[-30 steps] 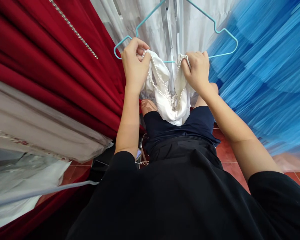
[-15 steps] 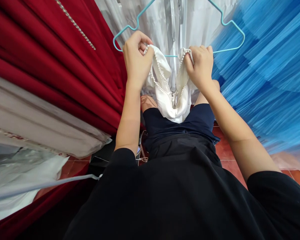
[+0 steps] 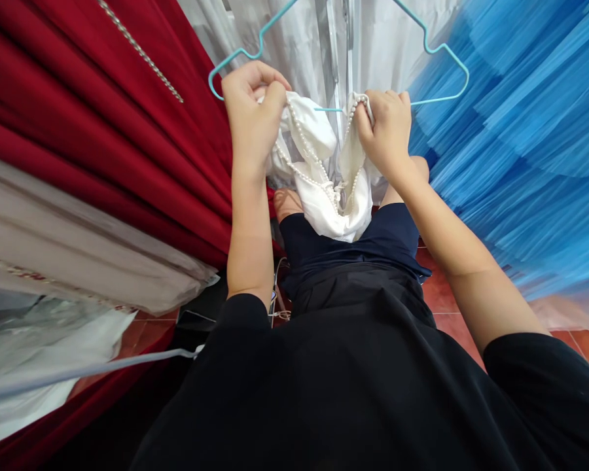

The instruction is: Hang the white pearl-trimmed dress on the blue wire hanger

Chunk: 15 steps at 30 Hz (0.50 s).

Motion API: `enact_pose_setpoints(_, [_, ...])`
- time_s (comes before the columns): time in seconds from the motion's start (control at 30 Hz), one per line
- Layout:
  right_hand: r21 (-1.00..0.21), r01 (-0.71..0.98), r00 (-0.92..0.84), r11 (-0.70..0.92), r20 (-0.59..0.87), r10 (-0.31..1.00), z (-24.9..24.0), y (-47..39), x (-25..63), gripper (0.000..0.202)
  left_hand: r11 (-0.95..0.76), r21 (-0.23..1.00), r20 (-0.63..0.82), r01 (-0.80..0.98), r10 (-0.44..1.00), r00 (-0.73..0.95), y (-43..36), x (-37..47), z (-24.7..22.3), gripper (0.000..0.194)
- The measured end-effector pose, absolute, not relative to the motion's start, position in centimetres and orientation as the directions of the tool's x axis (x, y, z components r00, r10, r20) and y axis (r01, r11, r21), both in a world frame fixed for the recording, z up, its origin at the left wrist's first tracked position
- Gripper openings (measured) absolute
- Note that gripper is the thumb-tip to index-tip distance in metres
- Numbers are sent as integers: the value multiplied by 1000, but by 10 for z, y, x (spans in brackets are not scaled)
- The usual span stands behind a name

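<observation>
A white garment [image 3: 319, 203] with pearl-beaded edges hangs between my two hands, over my lap. My left hand [image 3: 255, 108] pinches its left upper part, the fingertips partly hidden by the hand itself. On the other side, my right hand [image 3: 387, 127] is closed on the beaded right strap. A light blue hanger [image 3: 446, 99] spans behind both hands, and its bottom bar shows between the two sides of the garment. Whether my fingers also touch the bar cannot be made out.
Red fabric [image 3: 142, 144] and a pale sheer cloth [image 3: 78, 229] hang at the left. Blue tulle [image 3: 515, 131] fills the right. White fabric [image 3: 294, 46] hangs behind the hanger. A pale rod [image 3: 103, 366] crosses the lower left above the red tiled floor [image 3: 454, 327].
My left hand has shifted left with its side of the garment, spreading the cloth wider. The hanger and my right hand appear slightly further left.
</observation>
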State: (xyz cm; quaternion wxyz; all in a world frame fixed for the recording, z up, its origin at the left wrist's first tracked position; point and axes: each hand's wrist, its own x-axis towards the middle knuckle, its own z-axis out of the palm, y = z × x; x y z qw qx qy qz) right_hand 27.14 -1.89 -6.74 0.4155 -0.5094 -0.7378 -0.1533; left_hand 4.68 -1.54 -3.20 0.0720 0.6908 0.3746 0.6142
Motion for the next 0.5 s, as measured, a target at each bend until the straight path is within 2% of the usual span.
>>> enact_pose_setpoints(0.07, [-209, 873, -135, 441, 765, 630, -66, -20, 271, 34, -688, 560, 803, 461, 587, -99, -18, 45, -28, 37])
enact_pose_setpoints(0.13, [-215, 866, -142, 451, 760, 635, -64, -22, 272, 34, -621, 520, 824, 587, 544, -155, -22, 43, -26, 34])
enact_pose_setpoints(0.27, [-212, 862, -160, 461, 750, 642, -63, -24, 276, 30, -386, 397, 853, 833, 490, -180, -31, 46, -21, 20])
enact_pose_setpoints(0.4, [-177, 857, -210, 484, 737, 642, -64, -22, 281, 31, -217, 376, 794, 901, 578, -191, -28, 59, -19, 23])
enact_pose_setpoints(0.5, [-207, 840, -211, 502, 728, 652, -65, -18, 282, 37, -234, 330, 735, 915, 672, -93, -24, 68, -17, 28])
